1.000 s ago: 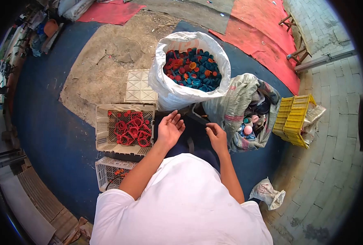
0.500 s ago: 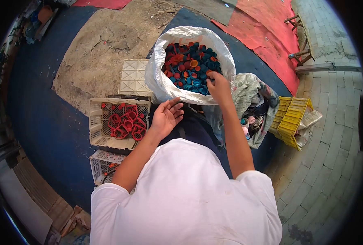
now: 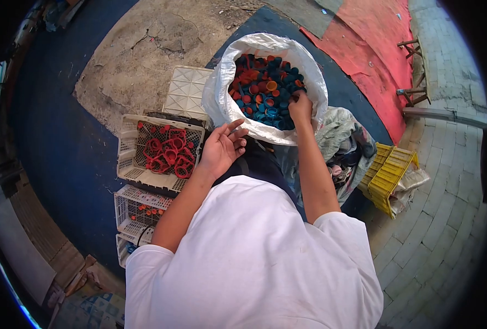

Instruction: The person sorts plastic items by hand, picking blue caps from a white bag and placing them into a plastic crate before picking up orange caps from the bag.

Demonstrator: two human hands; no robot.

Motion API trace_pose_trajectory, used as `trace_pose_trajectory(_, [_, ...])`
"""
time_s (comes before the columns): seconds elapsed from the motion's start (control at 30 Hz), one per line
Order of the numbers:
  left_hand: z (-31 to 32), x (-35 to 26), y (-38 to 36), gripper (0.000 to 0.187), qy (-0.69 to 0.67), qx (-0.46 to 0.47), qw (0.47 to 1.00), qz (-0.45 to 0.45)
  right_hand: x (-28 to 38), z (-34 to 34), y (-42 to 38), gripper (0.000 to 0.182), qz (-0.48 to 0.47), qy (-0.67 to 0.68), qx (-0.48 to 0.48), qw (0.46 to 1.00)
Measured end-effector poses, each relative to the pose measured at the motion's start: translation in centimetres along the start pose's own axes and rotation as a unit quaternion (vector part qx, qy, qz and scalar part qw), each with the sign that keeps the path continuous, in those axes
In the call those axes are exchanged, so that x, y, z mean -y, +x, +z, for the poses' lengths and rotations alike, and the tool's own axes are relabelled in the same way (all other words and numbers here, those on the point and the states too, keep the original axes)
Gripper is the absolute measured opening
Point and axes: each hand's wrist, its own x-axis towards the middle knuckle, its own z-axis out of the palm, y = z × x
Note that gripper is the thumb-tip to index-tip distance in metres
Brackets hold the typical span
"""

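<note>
A white woven sack [image 3: 220, 98] stands open in front of me, filled with red, orange, teal and dark blue plastic pieces [image 3: 265, 90]. Inside its right edge is my right hand [image 3: 300, 108], its fingers bent together over the pieces; what they hold, if anything, is hidden. My left hand [image 3: 225, 147] is by the sack's near left rim, palm up, with its fingers apart and nothing in it. Left of it, a pale crate [image 3: 145, 176] holds red ring-shaped parts [image 3: 170, 153].
Below that crate sit more white crates [image 3: 126, 215], one with small orange pieces. A pale lid [image 3: 184, 93] lies behind. To the right are a greyish sack [image 3: 336, 131], yellow crates [image 3: 388, 175], a red mat [image 3: 364, 55] and a wooden stool [image 3: 417, 90].
My right hand has shifted slightly at the sack's right side, its fingers now lower among the pieces. My left hand stays open. The whole view has shifted a little.
</note>
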Motion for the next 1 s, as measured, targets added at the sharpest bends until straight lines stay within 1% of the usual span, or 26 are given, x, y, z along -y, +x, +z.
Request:
trace_pose_trajectory(0.03, [-0.1,0.0,0.1,0.046,-0.006,-0.003,1.000,0.003,0.2,-0.2,-0.3,0.023,-0.016,0.042,-0.007,0.999])
trace_pose_trajectory(0.13, [-0.3,-0.3,0.3,0.044,-0.019,0.022,1.000,0.008,2.0,-0.9,-0.5,0.020,-0.154,-0.055,-0.010,0.986])
trace_pose_trajectory(0.23, [-0.1,-0.4,0.4,0.046,-0.009,0.014,1.000,0.013,3.0,-0.4,0.8,0.025,-0.197,-0.069,0.020,0.978])
trace_pose_trajectory(0.33, [0.2,-0.7,0.6,0.046,-0.009,0.018,1.000,0.018,4.6,-0.6,1.3,0.029,-0.216,-0.123,0.101,0.963])
trace_pose_trajectory(0.43, [0.5,-0.9,0.6,0.046,-0.007,0.017,1.000,0.022,7.5,-2.7,1.0,0.037,-0.221,-0.203,0.224,0.927])
trace_pose_trajectory(0.53, [0.4,-0.8,0.7,0.046,-0.006,0.019,1.000,0.021,5.6,-1.8,2.1,0.045,-0.229,-0.272,0.231,0.906])
trace_pose_trajectory(0.63, [0.4,-0.8,0.7,0.046,-0.005,0.017,1.000,0.018,4.8,-1.4,2.8,0.043,-0.220,-0.272,0.224,0.910])
trace_pose_trajectory(0.73, [0.4,-1.0,0.7,0.046,-0.004,0.017,1.000,0.020,4.9,-1.2,3.2,0.031,-0.229,-0.296,0.205,0.904])
trace_pose_trajectory(0.83, [0.4,-1.0,0.8,0.046,-0.008,0.008,1.000,0.017,4.9,-1.2,3.2,0.024,-0.254,-0.293,0.190,0.902])
trace_pose_trajectory(0.93, [0.7,-1.1,0.9,0.046,-0.005,0.014,1.000,0.017,4.9,-1.3,2.8,0.019,-0.282,-0.278,0.150,0.906])
trace_pose_trajectory(1.0, [0.5,-1.3,1.2,0.046,-0.014,0.059,0.998,0.018,5.2,-1.7,2.1,0.017,-0.260,-0.230,0.130,0.929])
